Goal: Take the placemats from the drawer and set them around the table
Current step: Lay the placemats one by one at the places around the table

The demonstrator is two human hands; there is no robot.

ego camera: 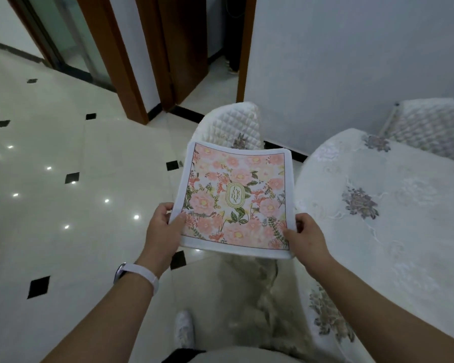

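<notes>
A pink floral placemat (236, 197) with a white border and a "GARDEN" emblem is held flat in the air in front of me. My left hand (164, 227) grips its near left corner, thumb on top. My right hand (303, 235) grips its near right corner. The white stack edge under it suggests more than one mat, but I cannot tell. The table (383, 231), covered in a white embroidered cloth, lies just to the right of the mat. No drawer is in view.
A white quilted chair (230, 124) stands beyond the mat, another (435, 127) behind the table at the wall. Glossy tiled floor (63, 179) spreads to the left. Wooden door frames (131, 74) stand at the back. My white shoe (184, 328) shows below.
</notes>
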